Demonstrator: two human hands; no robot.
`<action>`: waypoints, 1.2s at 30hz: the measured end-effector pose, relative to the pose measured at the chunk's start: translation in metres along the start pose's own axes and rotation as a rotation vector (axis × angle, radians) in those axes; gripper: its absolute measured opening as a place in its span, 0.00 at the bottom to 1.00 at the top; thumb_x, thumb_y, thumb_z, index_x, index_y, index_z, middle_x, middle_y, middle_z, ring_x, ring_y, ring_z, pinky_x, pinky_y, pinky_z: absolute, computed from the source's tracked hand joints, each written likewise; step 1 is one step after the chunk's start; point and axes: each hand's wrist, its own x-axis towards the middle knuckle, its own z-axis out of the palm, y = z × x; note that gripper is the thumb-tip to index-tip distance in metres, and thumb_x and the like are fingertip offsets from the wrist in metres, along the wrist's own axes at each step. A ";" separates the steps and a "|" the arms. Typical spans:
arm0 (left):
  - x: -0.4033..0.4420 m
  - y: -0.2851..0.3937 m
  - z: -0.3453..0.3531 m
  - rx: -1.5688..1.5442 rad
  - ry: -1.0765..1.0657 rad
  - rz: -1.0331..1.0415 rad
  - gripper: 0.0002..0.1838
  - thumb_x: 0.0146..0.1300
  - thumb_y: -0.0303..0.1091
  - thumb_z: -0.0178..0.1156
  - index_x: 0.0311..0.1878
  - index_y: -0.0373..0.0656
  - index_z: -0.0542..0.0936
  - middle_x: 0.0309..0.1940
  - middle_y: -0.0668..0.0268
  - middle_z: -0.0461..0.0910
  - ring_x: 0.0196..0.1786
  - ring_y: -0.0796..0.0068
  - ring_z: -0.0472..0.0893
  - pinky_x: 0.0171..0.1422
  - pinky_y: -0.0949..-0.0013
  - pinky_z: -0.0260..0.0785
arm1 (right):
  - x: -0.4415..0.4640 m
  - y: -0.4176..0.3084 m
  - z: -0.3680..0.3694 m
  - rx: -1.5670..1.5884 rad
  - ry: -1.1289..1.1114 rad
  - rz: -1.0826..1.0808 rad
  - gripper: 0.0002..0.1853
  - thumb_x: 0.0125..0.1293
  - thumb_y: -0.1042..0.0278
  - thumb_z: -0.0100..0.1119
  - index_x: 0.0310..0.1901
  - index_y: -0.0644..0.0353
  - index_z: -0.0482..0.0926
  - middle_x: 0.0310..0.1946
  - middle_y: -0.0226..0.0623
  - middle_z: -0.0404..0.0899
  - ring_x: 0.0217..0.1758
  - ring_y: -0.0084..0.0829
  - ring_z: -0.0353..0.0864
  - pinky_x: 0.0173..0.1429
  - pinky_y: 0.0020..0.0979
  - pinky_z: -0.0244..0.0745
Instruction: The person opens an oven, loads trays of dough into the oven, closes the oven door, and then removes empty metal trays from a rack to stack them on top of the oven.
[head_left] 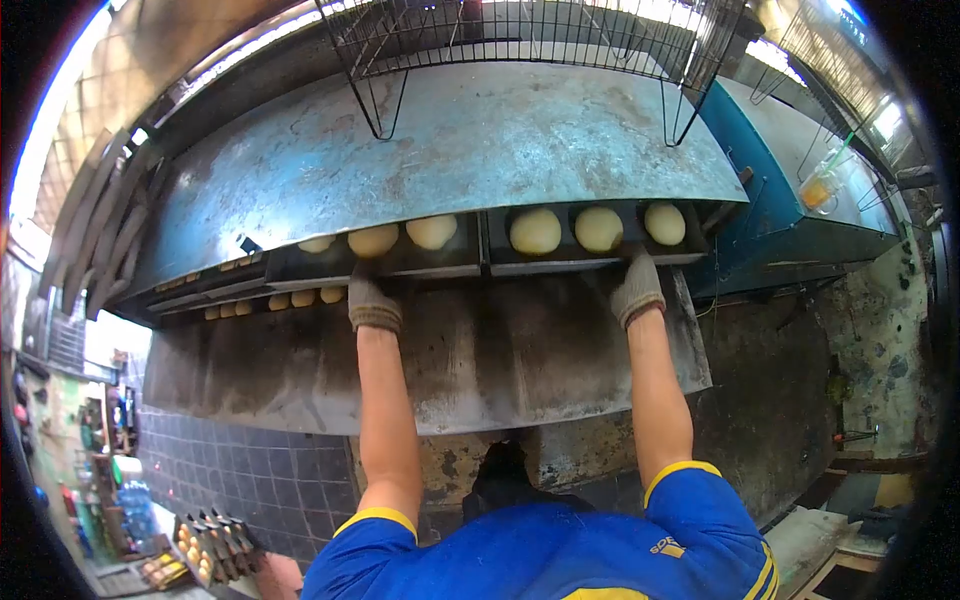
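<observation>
My left hand (374,303), in a pale knit work glove, is closed on the front edge of a dark baking tray (430,272). Round, pale buns (432,232) sit in that tray, partly under the oven's blue metal top. My right hand (638,288), gloved the same way, grips the front edge of a second tray (550,266) beside it. Three pale buns (599,229) show there in a row. Both gloves' fingertips look dark and are partly lost against the tray edges.
Below the trays spans a sooty metal shelf (470,370). A black wire rack (530,45) stands on the blue oven top (450,140). Smaller buns (303,298) line the opening at left. On the blue cabinet (770,170) at right is a cup with a straw (820,190).
</observation>
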 end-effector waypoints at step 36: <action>-0.698 -0.176 -0.297 -0.373 0.479 -0.350 0.31 0.72 0.30 0.64 0.78 0.35 0.76 0.73 0.49 0.83 0.78 0.43 0.81 0.92 0.36 0.69 | -0.642 0.149 -0.288 0.250 0.381 0.454 0.33 0.77 0.61 0.59 0.81 0.63 0.74 0.80 0.51 0.78 0.82 0.56 0.78 0.90 0.66 0.71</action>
